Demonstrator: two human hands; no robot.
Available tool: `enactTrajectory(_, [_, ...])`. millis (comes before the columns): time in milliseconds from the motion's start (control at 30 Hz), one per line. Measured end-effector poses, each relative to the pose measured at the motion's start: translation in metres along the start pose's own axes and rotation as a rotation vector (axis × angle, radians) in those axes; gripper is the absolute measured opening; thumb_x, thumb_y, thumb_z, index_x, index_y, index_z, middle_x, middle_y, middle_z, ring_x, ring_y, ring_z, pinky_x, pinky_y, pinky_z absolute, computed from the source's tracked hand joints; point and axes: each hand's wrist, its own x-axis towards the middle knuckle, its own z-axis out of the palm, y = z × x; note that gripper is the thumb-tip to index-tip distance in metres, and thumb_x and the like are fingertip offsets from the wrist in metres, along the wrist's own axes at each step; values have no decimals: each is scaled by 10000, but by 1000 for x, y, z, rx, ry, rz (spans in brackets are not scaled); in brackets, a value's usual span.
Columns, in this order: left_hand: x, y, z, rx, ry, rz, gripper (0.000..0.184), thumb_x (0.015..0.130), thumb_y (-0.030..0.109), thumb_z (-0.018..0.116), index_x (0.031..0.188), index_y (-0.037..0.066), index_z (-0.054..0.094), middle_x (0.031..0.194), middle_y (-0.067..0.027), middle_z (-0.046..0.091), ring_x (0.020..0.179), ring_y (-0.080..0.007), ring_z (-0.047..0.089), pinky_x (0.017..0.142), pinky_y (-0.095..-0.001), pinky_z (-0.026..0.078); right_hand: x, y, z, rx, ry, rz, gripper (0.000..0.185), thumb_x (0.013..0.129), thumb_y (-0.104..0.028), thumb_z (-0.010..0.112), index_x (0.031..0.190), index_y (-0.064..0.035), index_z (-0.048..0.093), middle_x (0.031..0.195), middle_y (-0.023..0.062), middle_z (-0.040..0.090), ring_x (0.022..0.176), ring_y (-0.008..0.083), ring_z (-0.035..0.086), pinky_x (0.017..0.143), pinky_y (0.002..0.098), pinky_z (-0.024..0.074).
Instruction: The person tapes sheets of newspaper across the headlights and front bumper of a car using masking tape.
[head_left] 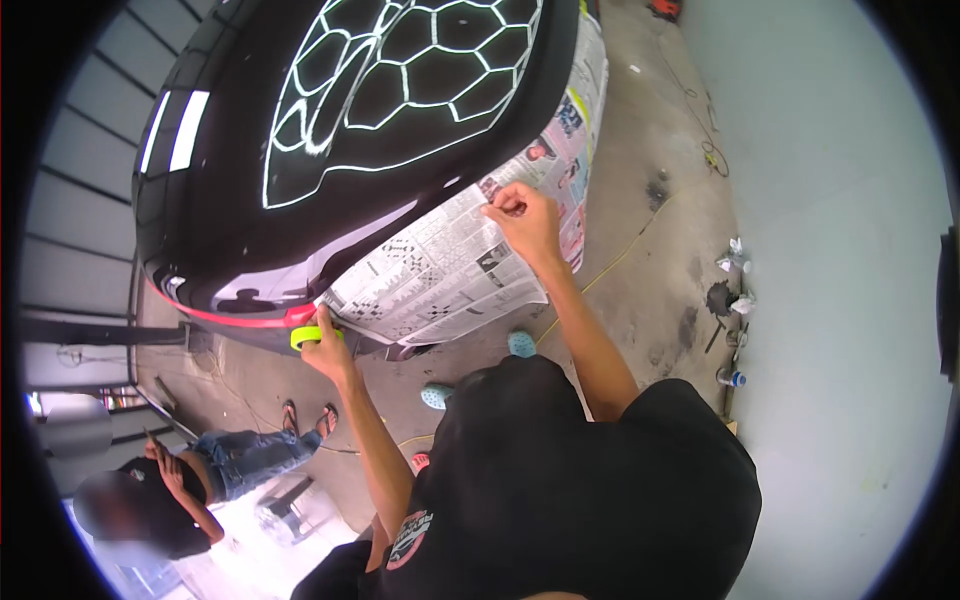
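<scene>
A dark glossy car (235, 160) fills the upper left, with hexagonal light reflections on its surface. Newspaper sheets (430, 270) cover its side below the dark panel. My left hand (327, 350) holds a yellow-green tape roll (303, 338) at the newspaper's lower left corner, beside a red strip (235, 319) on the car. Higher up, my right hand (528, 222) is at the newspaper's upper edge with thumb and fingertips together. Whatever it may pinch is too small to make out.
Another person (150, 500) in a dark shirt and jeans is at the lower left. A cable (630, 245) runs over the concrete floor (640, 310). Crumpled scraps and a can (731, 378) lie along the pale wall (840, 300) on the right.
</scene>
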Motion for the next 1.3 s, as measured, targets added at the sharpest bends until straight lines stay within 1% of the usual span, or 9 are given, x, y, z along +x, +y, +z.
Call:
enactTrajectory(267, [0, -9, 2, -12, 29, 29, 257, 956, 214, 777, 940, -42, 762, 691, 12, 609, 574, -60, 498, 520, -248, 371, -4, 3, 8, -24, 56, -78, 230, 778, -80, 891, 841, -37, 674, 683, -8, 632, 620, 57, 536, 585, 249, 424])
enactTrajectory(367, [-2, -8, 3, 31, 47, 53, 254, 955, 221, 780, 922, -30, 760, 681, 14, 603, 566, -57, 491, 514, -249, 369, -11, -4, 7, -151, 75, -128, 232, 783, -101, 871, 846, -60, 652, 684, 24, 599, 596, 157, 566, 593, 326, 463])
enactTrajectory(667, [-3, -9, 9, 18, 85, 79, 235, 950, 222, 781, 873, 6, 733, 678, 35, 576, 569, -51, 488, 516, -242, 376, -31, -11, 40, -142, 107, -168, 168, 870, -96, 754, 963, -100, 614, 711, 24, 548, 615, 218, 562, 639, 372, 474])
enactTrajectory(700, [0, -15, 9, 64, 106, 122, 236, 950, 225, 778, 880, 3, 740, 673, 38, 577, 568, -51, 491, 518, -240, 376, -35, -16, 40, -220, 67, -125, 291, 841, -183, 812, 1022, -113, 594, 843, 50, 545, 738, 253, 591, 703, 420, 486])
enactTrajectory(800, [-2, -15, 4, 141, 145, 174, 233, 954, 230, 769, 906, 2, 756, 662, 34, 579, 563, -48, 495, 515, -237, 376, -45, -34, 46, -368, 90, -196, 399, 801, -255, 862, 1032, -103, 575, 978, 76, 516, 881, 289, 593, 738, 465, 484])
enactTrajectory(833, [-7, -12, 0, 160, 145, 167, 204, 959, 206, 754, 943, 3, 747, 712, 16, 613, 610, -66, 529, 551, -247, 411, -46, -30, 51, -344, 66, -128, 463, 770, -285, 891, 1039, -98, 563, 1056, 92, 490, 970, 316, 576, 775, 485, 480])
enactTrajectory(933, [-35, 4, 4, 179, 265, 290, 167, 929, 146, 768, 970, -12, 729, 840, -54, 691, 749, -143, 609, 701, -308, 490, -49, -32, 55, -365, 101, -135, 455, 771, -278, 888, 1038, -103, 564, 1057, 91, 491, 981, 315, 574, 802, 478, 480])
enactTrajectory(1100, [-90, 6, 31, 212, -128, 411, 178, 887, 99, 791, 1001, -5, 702, 874, -110, 699, 810, -198, 657, 747, -326, 514, -52, -21, 60, -317, 139, -198, 444, 785, -265, 878, 1050, -94, 566, 1068, 106, 485, 1017, 333, 554, 853, 481, 468])
enactTrajectory(1300, [-103, 20, 78, 289, -262, 335, 303, 841, 167, 841, 1046, 7, 684, 822, -139, 660, 766, -289, 636, 728, -399, 507, -52, -15, 62, -284, 140, -196, 429, 804, -263, 862, 1072, -89, 576, 1072, 109, 485, 1017, 326, 543, 876, 460, 455])
